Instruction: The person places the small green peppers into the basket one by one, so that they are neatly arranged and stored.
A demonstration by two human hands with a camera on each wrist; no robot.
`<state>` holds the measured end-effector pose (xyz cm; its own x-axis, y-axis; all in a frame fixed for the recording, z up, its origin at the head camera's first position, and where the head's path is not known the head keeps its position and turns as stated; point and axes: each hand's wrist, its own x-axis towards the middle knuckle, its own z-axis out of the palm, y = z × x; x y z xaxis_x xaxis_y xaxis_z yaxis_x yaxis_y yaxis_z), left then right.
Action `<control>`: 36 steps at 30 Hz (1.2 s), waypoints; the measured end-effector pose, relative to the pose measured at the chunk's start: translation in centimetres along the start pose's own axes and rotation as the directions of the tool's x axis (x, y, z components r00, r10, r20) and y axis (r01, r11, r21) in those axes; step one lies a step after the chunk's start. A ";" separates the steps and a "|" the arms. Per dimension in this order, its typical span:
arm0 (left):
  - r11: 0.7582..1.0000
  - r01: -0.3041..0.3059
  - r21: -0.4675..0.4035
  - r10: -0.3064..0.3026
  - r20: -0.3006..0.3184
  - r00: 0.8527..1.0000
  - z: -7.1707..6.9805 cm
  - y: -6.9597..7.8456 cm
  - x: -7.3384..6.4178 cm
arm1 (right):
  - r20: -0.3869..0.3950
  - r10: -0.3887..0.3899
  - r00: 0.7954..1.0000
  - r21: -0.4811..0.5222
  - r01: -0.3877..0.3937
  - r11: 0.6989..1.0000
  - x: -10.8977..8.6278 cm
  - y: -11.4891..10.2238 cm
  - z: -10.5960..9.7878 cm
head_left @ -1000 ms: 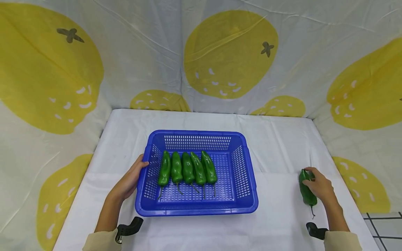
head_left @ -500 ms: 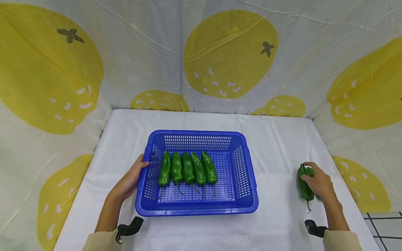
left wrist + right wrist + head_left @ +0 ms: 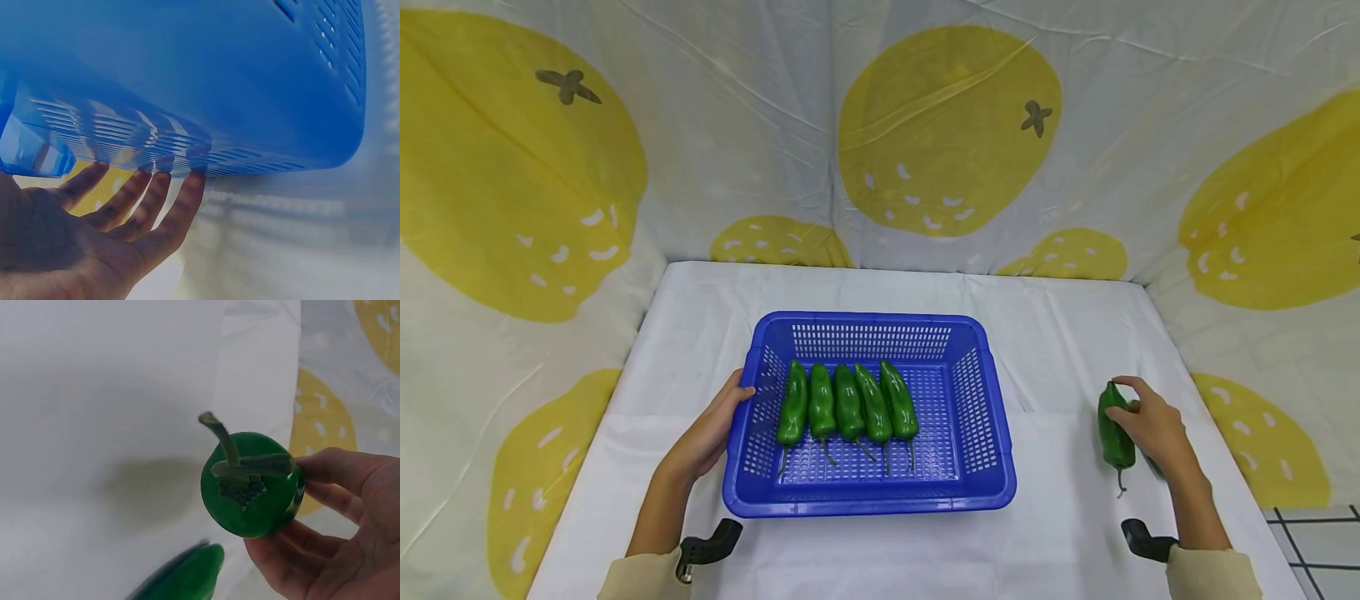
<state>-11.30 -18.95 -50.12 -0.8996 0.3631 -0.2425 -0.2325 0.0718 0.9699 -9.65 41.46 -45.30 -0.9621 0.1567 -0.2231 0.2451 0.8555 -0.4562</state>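
Note:
A blue plastic basket (image 3: 868, 507) with slotted walls stands mid-table. Several long green peppers (image 3: 848, 404) lie side by side in it, stems toward me. My left hand (image 3: 707, 433) holds the basket's left side, thumb over the rim. In the left wrist view, that hand's fingertips (image 3: 194, 181) touch the slotted outer wall. On the right, my right hand (image 3: 1153, 425) grips a green pepper (image 3: 1114, 437) between thumb and fingers, its stem end facing the right wrist camera. Another green pepper (image 3: 187, 575) lies on the table below, mostly hidden by the hand in the head view.
White cloth covers the table (image 3: 1037, 483). Behind and at both sides hangs a pale curtain (image 3: 760, 125) printed with yellow fruit. A tiled floor (image 3: 1318, 546) shows at the lower right.
My right hand has moved the held pepper left and slightly away from me, uncovering part of a second pepper beneath. My left hand and the basket stay put.

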 end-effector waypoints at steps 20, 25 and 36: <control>1.000 0.014 0.005 -0.014 -0.013 1.000 0.0 -0.1 0.2 | -0.011 -0.096 0.995 0.101 0.097 0.990 0.8 -5.5 -0.2; 1.000 0.016 0.003 -0.016 -0.012 1.000 0.0 -0.1 0.2 | -0.021 -0.146 0.989 0.114 0.148 0.982 1.1 -7.1 -0.2; 1.000 0.016 0.012 -0.016 -0.018 1.000 0.0 -0.2 0.1 | -0.030 -0.211 0.977 0.124 0.213 0.969 1.4 -10.6 -0.2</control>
<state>-11.35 -18.89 -50.39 -0.9023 0.3450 -0.2586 -0.2430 0.0885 0.9660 -13.62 32.67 -40.60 -0.9953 -0.0129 -0.0962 0.0472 0.8014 -0.5963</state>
